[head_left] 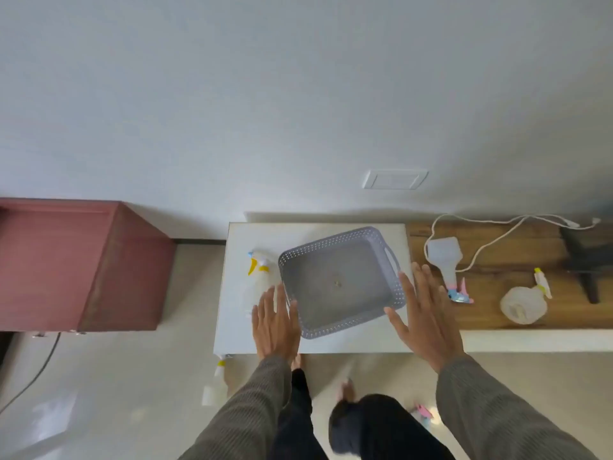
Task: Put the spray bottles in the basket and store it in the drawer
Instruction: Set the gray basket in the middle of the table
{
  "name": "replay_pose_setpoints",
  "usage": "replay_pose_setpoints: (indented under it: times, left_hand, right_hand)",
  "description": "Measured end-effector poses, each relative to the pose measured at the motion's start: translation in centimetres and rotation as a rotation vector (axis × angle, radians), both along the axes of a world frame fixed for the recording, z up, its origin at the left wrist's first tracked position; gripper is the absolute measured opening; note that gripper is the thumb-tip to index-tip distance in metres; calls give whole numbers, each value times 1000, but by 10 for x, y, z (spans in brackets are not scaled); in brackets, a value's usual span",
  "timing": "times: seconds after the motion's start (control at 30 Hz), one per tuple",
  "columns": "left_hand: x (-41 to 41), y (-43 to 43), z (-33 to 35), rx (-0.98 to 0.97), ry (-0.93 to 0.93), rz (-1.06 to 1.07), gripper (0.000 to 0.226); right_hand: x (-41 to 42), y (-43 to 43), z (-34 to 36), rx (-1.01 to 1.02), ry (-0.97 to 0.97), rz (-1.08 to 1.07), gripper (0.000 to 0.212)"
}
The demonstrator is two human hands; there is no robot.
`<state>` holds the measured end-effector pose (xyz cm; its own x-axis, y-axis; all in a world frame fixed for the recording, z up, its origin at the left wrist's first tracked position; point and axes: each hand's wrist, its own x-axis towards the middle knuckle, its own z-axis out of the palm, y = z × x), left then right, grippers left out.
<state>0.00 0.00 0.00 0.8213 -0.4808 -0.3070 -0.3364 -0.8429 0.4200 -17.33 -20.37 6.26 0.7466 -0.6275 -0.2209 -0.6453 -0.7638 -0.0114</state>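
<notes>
Both hands hover spread and empty over the near edge of the white table (232,333) at lower centre: left hand (277,327) at the lower left corner of the basket (341,280), right hand (426,318) at its lower right corner. Whether either palm touches the rim cannot be told. The grey basket holds no bottles. One spray bottle (257,280) lies just left of the basket. Two more lie right of centre on the wooden shelf (497,313): a pink-triggered bottle (446,260) and a round bottle (524,303). Loading appears not yet begun. The next move calls for closing one hand around the nearest bottle and laying it inside the basket. No drawer is identifiable.
</notes>
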Motion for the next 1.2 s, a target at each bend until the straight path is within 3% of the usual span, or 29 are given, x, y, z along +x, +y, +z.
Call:
replay_pose_setpoints:
  times: [0.2, 0.3, 0.57, 0.67, 0.8, 0.93, 1.2]
  left_hand:
    - [2, -27, -56, -196, 192, 314, 47]
    - [-2, -39, -79, -192, 173, 461, 45]
    - [-10, -61, -123, -123, 166, 556, 48]
    - [-9, -64, -127, -115, 156, 557, 47]
    - [1, -69, -131, -157, 219, 627, 47]
    - [13, -72, -134, -190, 288, 684, 46]
    - [37, -77, -134, -266, 265, 753, 34]
  right_hand:
    - [19, -41, -66, 91, 51, -42, 77]
    - [28, -69, -101, 135, 102, -75, 78]
    - [41, -123, -174, 258, 140, -97, 81]
    - [49, -128, -185, 423, 16, -186, 79]
    - [66, -132, -194, 589, -184, -423, 59]
    - [81, -138, -202, 580, -246, -520, 35]
    - [66, -135, -200, 627, -300, -673, 31]
